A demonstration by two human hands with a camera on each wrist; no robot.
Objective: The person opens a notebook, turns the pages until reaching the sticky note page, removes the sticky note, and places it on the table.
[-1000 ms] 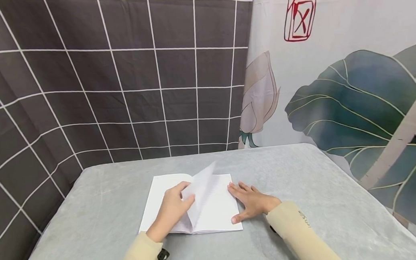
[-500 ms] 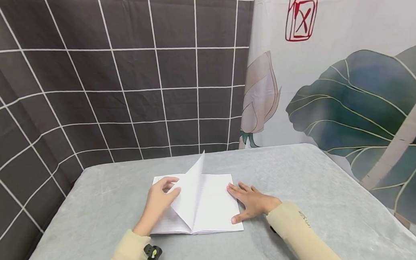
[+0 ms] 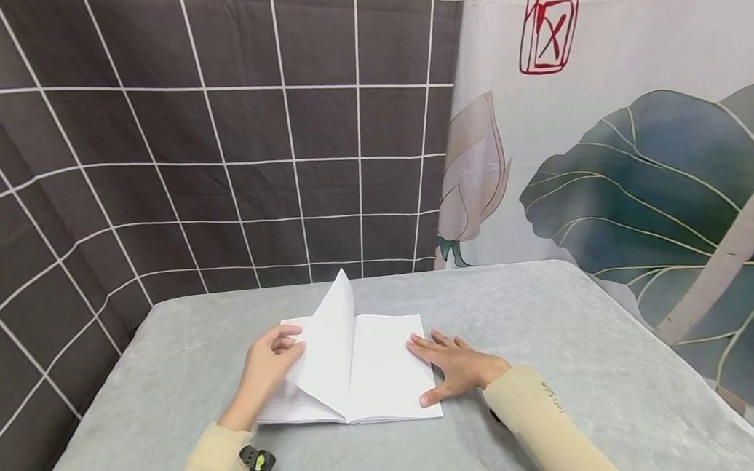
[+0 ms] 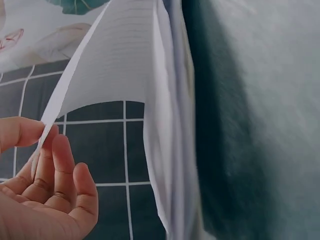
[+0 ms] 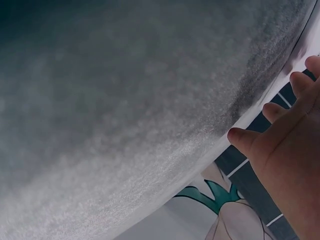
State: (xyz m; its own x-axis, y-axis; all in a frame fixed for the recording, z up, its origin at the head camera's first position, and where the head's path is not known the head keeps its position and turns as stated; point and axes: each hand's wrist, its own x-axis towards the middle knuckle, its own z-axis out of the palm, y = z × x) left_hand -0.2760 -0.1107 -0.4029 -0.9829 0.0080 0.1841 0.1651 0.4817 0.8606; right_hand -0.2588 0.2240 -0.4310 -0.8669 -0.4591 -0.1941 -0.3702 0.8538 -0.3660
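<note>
An open notebook [image 3: 387, 373] with white pages lies on the table. My left hand [image 3: 268, 363] pinches the edge of a raised page [image 3: 329, 348] between thumb and fingers, over the notebook's left half. In the left wrist view that page [image 4: 112, 60] shows faint ruled lines and curves up from the stack of sheets [image 4: 172, 125], with the left hand [image 4: 55, 185] at its edge. My right hand [image 3: 458, 367] rests with spread fingers on the right page's outer edge. Part of the right hand [image 5: 290, 145] also shows in the right wrist view.
A grey cloth covers the table [image 3: 189, 365]. Behind it hangs a dark curtain [image 3: 245, 128] with a white grid, and to the right a pale cloth [image 3: 481, 38] printed with lotus leaves. A black wrist device [image 3: 258, 463] sits at the left cuff.
The left hand has moved left, drawing the page over from the middle toward the left half. The right hand has stayed almost in place on the right page.
</note>
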